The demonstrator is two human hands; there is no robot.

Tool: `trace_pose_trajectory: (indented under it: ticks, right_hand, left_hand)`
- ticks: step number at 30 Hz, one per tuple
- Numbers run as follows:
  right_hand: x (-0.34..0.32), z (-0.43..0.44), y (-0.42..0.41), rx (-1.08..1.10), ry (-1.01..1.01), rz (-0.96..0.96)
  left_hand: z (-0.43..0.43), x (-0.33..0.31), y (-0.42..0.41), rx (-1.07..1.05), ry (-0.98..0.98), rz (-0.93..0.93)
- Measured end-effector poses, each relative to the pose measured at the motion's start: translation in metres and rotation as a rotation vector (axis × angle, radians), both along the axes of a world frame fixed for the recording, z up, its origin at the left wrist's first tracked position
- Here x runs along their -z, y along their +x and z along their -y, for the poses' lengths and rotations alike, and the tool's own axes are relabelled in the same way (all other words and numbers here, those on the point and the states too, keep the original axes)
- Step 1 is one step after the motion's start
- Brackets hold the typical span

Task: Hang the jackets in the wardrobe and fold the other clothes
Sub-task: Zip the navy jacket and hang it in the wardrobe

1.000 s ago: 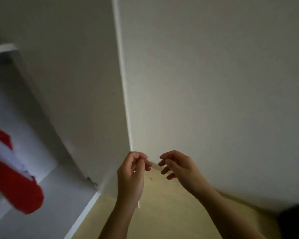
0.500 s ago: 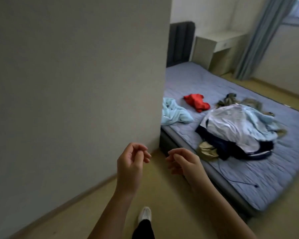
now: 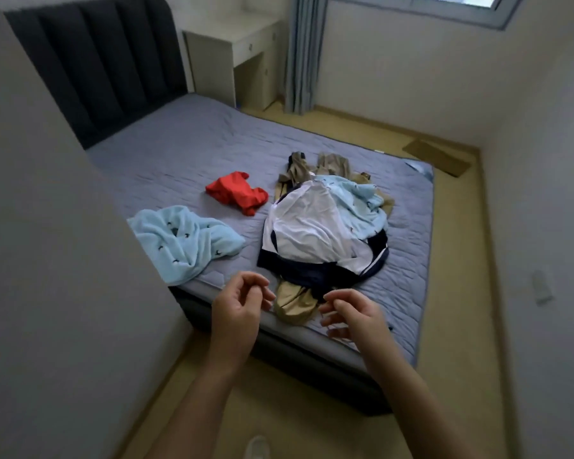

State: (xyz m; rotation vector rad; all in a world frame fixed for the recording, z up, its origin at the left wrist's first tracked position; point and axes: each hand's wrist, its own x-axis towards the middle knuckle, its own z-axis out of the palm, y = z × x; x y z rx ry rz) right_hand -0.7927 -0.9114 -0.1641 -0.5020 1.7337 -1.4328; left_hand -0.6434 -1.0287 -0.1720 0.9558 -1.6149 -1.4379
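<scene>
Our left hand [image 3: 237,304] and right hand [image 3: 355,314] hovered loosely curled, empty; the heap [image 3: 312,226], blue garment [image 3: 183,243] and red garment [image 3: 236,192] lay unfolded on the bed [image 3: 179,144], folding seemingly unstarted.

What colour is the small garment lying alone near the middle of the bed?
The small garment is red, seen in the head view.

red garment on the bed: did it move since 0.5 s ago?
No. The red garment lies on the bed between the light blue cloth and the clothes pile, as before; only the camera turned.
</scene>
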Motion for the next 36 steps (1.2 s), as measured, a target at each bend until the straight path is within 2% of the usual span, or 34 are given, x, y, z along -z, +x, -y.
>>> trace_pose_trajectory:
  ticks: [5,10,14,19,23,28,33,36]
  right_hand:
    - [0.027,0.01,-0.042,0.119,0.035,0.041]
    - [0.063,0.035,-0.096,0.161,0.106,0.127]
    - [0.095,0.069,-0.147,0.113,0.152,0.176]
    - [0.168,0.118,-0.211,0.105,0.286,0.22]
    - [0.251,0.154,-0.246,0.092,0.448,0.246]
    - [0.354,0.183,-0.287,0.045,0.609,0.13]
    - [0.438,0.201,-0.319,-0.274,0.876,-0.269]
    - [0.475,0.217,-0.32,-0.331,0.864,-0.53]
  left_hand:
    - [0.037,0.017,-0.058,0.135,0.05,0.047]
    - [0.065,0.044,-0.113,0.118,0.095,0.107]
    - [0.085,0.076,-0.153,0.105,0.125,0.187]
    - [0.118,0.148,-0.21,0.124,0.198,0.349]
    - [0.15,0.226,-0.268,0.219,0.207,0.582]
    - [0.201,0.332,-0.316,0.429,-0.023,0.968]
    - [0.251,0.423,-0.332,0.65,-0.446,1.241]
    - [0.27,0.463,-0.342,0.727,-0.676,1.242]
